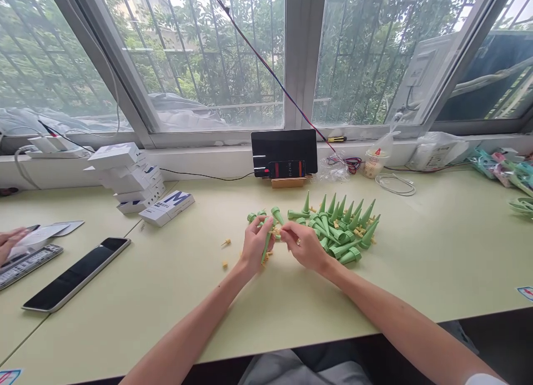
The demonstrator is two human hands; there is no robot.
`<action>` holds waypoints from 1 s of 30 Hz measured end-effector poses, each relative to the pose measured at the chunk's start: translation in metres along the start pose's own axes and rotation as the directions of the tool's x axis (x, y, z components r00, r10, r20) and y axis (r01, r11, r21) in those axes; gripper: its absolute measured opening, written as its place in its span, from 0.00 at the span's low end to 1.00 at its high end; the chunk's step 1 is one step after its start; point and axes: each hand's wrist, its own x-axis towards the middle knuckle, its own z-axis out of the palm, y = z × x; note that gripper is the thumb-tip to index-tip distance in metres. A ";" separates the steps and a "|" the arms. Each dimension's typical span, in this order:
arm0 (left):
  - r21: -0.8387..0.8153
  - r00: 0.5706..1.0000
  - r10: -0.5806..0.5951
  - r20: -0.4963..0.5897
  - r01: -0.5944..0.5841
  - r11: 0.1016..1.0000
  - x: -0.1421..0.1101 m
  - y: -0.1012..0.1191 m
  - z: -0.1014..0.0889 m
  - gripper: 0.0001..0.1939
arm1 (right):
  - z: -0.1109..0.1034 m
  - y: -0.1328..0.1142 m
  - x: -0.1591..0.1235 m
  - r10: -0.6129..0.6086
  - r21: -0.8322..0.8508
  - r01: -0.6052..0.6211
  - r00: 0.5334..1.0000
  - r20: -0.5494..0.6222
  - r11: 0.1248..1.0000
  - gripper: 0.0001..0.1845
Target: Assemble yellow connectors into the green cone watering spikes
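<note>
My left hand (255, 243) is closed around a green plastic cone-shaped spike (265, 248), whose tip points down toward the table. Close against it, my right hand (305, 245) pinches a small yellow plastic piece (276, 231) at the side of that spike; whether the piece is seated in it I cannot tell. To the right lies a pile of green spikes (342, 235), several standing point-up with yellow pieces near their bases. A few loose green spikes (277, 214) rest just beyond my hands. Loose yellow pieces (226, 242) are scattered left of my left hand.
A black tablet (285, 149) with a phone (287, 169) in front stands by the window. White boxes (129, 174) are stacked back left, near a dark-screened device (79, 274). Another person's hand (9, 243) is at the left edge. A cup (375, 161) and a cable (395, 185) sit back right.
</note>
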 end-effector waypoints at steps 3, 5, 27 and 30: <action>-0.005 1.000 -0.006 -0.001 0.006 1.000 0.002 -0.003 -0.002 0.16 | 0.000 0.001 0.000 0.012 0.017 -0.011 1.000 -0.012 1.000 0.14; -0.009 1.000 -0.002 0.004 0.002 1.000 0.002 -0.005 -0.003 0.16 | 0.000 0.002 0.001 0.017 0.020 -0.016 1.000 -0.019 1.000 0.14; -0.046 1.000 -0.006 0.019 0.007 0.999 -0.001 0.001 0.000 0.17 | 0.004 0.007 0.003 0.053 0.037 -0.052 0.998 -0.031 0.998 0.14; -0.053 1.000 -0.016 0.027 0.017 0.998 -0.001 0.001 -0.001 0.17 | 0.003 0.006 0.003 0.050 0.035 -0.049 0.998 -0.031 0.998 0.14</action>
